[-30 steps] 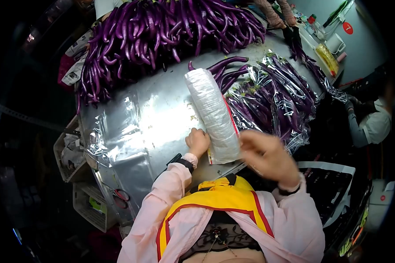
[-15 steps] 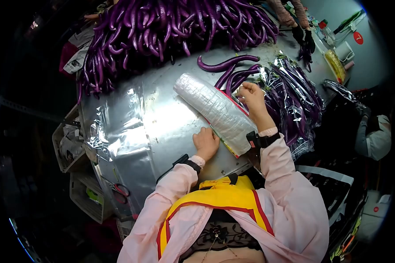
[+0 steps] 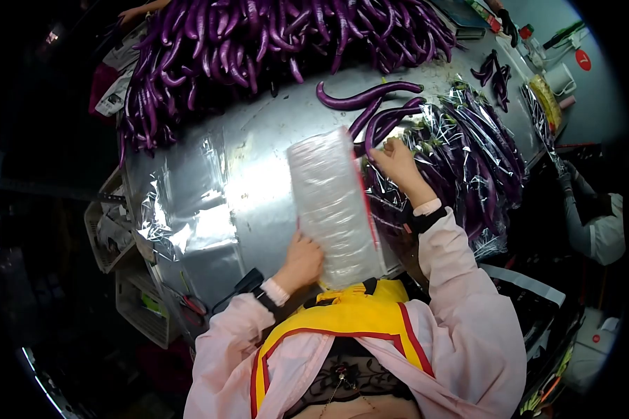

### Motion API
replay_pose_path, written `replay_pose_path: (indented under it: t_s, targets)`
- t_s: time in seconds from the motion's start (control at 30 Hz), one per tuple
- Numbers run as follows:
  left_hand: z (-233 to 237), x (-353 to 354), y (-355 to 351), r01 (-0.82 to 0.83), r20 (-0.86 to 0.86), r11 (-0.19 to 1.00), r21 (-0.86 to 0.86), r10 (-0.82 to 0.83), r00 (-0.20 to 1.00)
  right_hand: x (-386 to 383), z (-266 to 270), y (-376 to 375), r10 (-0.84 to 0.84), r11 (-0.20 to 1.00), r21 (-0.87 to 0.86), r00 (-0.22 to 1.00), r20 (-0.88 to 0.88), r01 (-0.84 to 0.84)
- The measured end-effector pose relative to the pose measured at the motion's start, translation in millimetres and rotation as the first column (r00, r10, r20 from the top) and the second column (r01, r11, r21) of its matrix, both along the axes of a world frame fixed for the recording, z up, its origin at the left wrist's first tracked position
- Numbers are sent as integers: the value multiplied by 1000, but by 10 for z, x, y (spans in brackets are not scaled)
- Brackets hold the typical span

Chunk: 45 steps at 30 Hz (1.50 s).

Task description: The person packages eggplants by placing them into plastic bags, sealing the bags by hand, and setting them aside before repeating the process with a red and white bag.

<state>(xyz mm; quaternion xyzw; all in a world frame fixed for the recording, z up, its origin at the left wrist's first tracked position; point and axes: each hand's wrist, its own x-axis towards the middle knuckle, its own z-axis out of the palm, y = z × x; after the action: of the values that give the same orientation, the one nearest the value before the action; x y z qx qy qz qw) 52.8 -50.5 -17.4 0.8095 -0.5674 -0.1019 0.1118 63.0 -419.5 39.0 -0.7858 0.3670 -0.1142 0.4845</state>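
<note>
A flat, wrinkled translucent plastic pack point(image 3: 332, 209) with a red strip along its right edge lies over the metal table in front of me. My left hand point(image 3: 302, 260) is closed at its lower left edge, fingers curled against the plastic. My right hand point(image 3: 396, 162) is by its upper right edge, with fingers pinched together; what they hold, if anything, I cannot make out. Just beyond the right hand are loose purple eggplants point(image 3: 370, 96). Eggplants in clear, shiny bags point(image 3: 472, 160) lie to its right.
A large heap of eggplants point(image 3: 258, 42) covers the far side of the metal table point(image 3: 258, 129). Clear plastic sheets point(image 3: 189, 188) lie at left, near scissors point(image 3: 194, 304) and crates point(image 3: 143, 307). A co-worker's gloved arm point(image 3: 572, 195) is at the right, near another clear bag point(image 3: 538, 119).
The plastic pack has swung from a diagonal to a nearly upright lie. My left hand has moved left and down. Co-worker's gloved hands at the upper right have drawn back, leaving small eggplants there.
</note>
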Motion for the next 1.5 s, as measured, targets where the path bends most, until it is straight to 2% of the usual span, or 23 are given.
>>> replay_pose_path:
  t_s: [0.13,0.2,0.27,0.3,0.4,0.43,0.53,0.6,0.67,0.73,0.77,0.8,0.87,0.9,0.93,1.03,1.07,1.17,1.27,1.33,1.4,1.47,1.5]
  targets:
    - [405,209,297,-16,-106,982,187,37,994,407,-341,-397,-301,953,-32,953,30,302]
    - [761,378,170,-208,-388,975,78,222,895,644,-578,-644,-333,940,50,940,-80,337]
    - [1080,685,-149,-311,-465,941,-133,218,858,791,-543,-674,-396,911,73,910,-126,406]
    - [1166,867,-355,-377,-516,899,-225,218,828,900,-632,-645,-523,852,-85,844,-121,516]
    - [1096,1595,-1140,-210,-365,850,-483,23,931,1039,-894,-796,-505,858,26,852,-139,513]
    - [1037,1798,-1457,-189,-364,846,-499,-6,931,1090,-880,-761,-571,819,-43,807,-148,572]
    - [672,2288,-2449,-143,-381,899,-413,-27,924,1011,-688,-746,-476,869,90,872,-114,487]
    - [662,2443,-2995,-114,-339,967,-226,31,940,938,-836,-894,-350,899,245,932,-93,363]
    - [440,2583,-3377,-153,-351,981,-123,101,931,873,-406,-710,-402,831,400,914,-50,387]
    - [460,2549,-3507,-200,-299,961,188,250,921,896,-437,-783,-438,713,549,889,-136,435]
    - [383,2536,-3501,-181,-259,975,125,208,943,851,-460,-824,-360,678,660,929,-84,323]
    - [332,2510,-3507,-189,-265,973,134,219,939,841,-496,-843,-351,676,662,932,-94,322]
    - [311,2418,-3482,-42,-637,994,100,96,765,839,-307,-741,-354,652,704,934,-44,281]
    - [325,2266,-3396,-63,-554,993,96,106,826,877,-448,-790,-398,645,666,908,-127,376]
    - [443,2130,-3327,-89,-512,984,156,158,844,842,-254,-718,-305,608,764,952,-26,216]
    - [511,1960,-3174,-110,-433,987,116,150,889,874,-433,-706,-416,548,828,898,146,119]
    - [506,1868,-3095,-62,-317,998,-33,49,947,875,-375,-640,-453,504,861,869,197,67]
    - [712,1521,-2880,-135,-337,912,-388,-4,942,817,-178,-504,-489,272,936,806,334,-223]
    - [1500,1307,-2355,69,-333,865,-497,-263,905,529,195,-251,-456,185,935,816,355,-303]
    - [1939,1054,-1855,50,-229,596,-802,-384,894,415,216,-201,-458,61,829,723,518,-555]
    - [2163,1002,-1234,89,-363,632,-770,-548,754,200,484,-44,-484,81,818,695,532,-570]
    - [1741,934,-725,100,-360,785,-611,-388,849,-39,720,155,-495,13,751,648,578,-660]
    - [1528,907,-676,79,-346,900,-428,-244,906,-143,774,231,-499,-7,724,630,595,-690]
